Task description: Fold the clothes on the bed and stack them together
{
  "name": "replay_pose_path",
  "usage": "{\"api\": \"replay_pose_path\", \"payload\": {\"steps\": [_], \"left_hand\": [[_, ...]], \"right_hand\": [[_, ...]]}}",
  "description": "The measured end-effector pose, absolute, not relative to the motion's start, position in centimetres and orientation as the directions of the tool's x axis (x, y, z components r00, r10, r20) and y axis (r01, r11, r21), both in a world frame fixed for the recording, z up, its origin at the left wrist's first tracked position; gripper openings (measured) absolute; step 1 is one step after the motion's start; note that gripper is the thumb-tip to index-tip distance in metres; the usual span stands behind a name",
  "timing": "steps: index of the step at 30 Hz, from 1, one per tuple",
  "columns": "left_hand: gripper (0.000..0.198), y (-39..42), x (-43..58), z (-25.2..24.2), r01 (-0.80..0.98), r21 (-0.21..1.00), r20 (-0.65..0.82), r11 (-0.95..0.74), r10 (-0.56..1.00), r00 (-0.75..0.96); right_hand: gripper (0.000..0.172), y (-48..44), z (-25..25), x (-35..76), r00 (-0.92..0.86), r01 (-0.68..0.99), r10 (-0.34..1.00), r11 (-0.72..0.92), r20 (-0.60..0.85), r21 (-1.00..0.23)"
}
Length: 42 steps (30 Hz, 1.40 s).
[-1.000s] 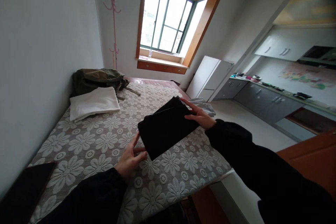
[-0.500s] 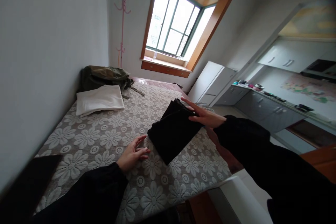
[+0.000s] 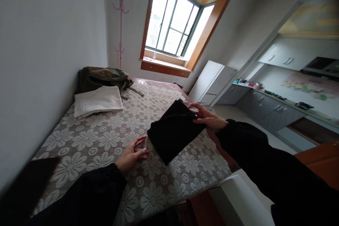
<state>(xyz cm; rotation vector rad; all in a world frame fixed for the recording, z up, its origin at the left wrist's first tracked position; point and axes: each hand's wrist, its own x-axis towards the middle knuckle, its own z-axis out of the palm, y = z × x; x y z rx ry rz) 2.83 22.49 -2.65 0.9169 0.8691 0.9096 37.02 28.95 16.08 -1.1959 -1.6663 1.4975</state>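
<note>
A folded black garment (image 3: 173,134) lies on the flower-patterned tablecloth (image 3: 109,139); its exact kind does not show. At its right edge, my right hand (image 3: 208,116) has bent fingers and thumb closed on the fabric near the upper right corner. A loose flap or fold runs across the garment's top part. My left hand (image 3: 133,154) is just left of the garment, fingers loosely curved and apart, holding nothing. Its fingertips are close to the left edge of the cloth.
A folded white cloth (image 3: 99,101) and an olive backpack (image 3: 103,77) sit by the left wall. A dark flat panel (image 3: 31,180) is at the lower left. Behind stand a pink coat rack (image 3: 121,24) and a white fridge (image 3: 209,79); a kitchen counter (image 3: 265,95) runs along the right.
My right hand's fingers, stretched out over the garment's edge before, have bent in and closed on the fabric. The left hand keeps about the same place, and the view has shifted slightly.
</note>
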Motion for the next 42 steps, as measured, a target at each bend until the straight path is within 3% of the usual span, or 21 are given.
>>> {"api": "replay_pose_path", "payload": {"steps": [4, 8, 11, 14, 17, 23, 27, 32, 38, 42], "left_hand": [[0.064, 22.5, 2.7, -2.4, -0.234, 0.920, -0.213, 0.314, 0.903, 0.373], [0.054, 22.2, 2.7, -2.2, -0.152, 0.963, -0.142, 0.223, 0.897, 0.418], [0.036, 21.7, 3.0, -2.3, -0.027, 1.000, 0.019, -0.007, 0.892, 0.452], [0.027, 20.9, 3.2, -2.6, 0.065, 0.946, 0.254, -0.318, 0.849, 0.463], [0.032, 20.1, 3.7, -2.3, 0.155, 0.829, 0.412, -0.537, 0.775, 0.479], [0.063, 20.9, 8.6, 2.0, 0.300, 0.632, 0.486, -0.715, 0.667, 0.565], [0.088, 23.8, 14.2, 3.9, 0.409, 0.552, 0.547, -0.727, 0.686, 0.480], [0.113, 25.4, 19.8, 2.4, 0.430, 0.532, 0.521, -0.729, 0.682, 0.512], [0.101, 25.4, 20.8, -1.0, 0.488, 0.558, 0.456, -0.671, 0.740, 0.495], [0.094, 25.8, 19.5, -2.2, 0.530, 0.565, 0.433, -0.632, 0.774, 0.462]], "right_hand": [[0.052, 28.5, 16.1, 36.8, -0.376, 0.177, 0.912, -0.106, -0.166, -0.979], [0.038, 27.8, 16.5, 36.0, -0.335, 0.206, 0.934, -0.056, -0.124, -0.977], [0.051, 26.6, 17.0, 34.7, -0.373, 0.236, 0.925, 0.017, -0.075, -0.971], [0.063, 25.6, 17.1, 33.2, -0.395, 0.293, 0.918, 0.111, -0.015, -0.950], [0.062, 25.9, 16.6, 32.2, -0.361, 0.390, 0.932, 0.187, 0.037, -0.902], [0.057, 28.0, 15.3, 32.5, -0.268, 0.398, 0.962, 0.170, 0.063, -0.902], [0.058, 27.4, 14.0, 34.6, -0.261, 0.381, 0.965, 0.112, 0.009, -0.918], [0.065, 25.9, 11.8, 38.2, -0.227, 0.352, 0.970, -0.004, -0.090, -0.936], [0.068, 26.8, 9.3, 41.1, -0.204, 0.211, 0.976, -0.033, -0.077, -0.977], [0.053, 28.7, 8.9, 41.6, -0.322, 0.247, 0.946, 0.057, -0.026, -0.967]]}}
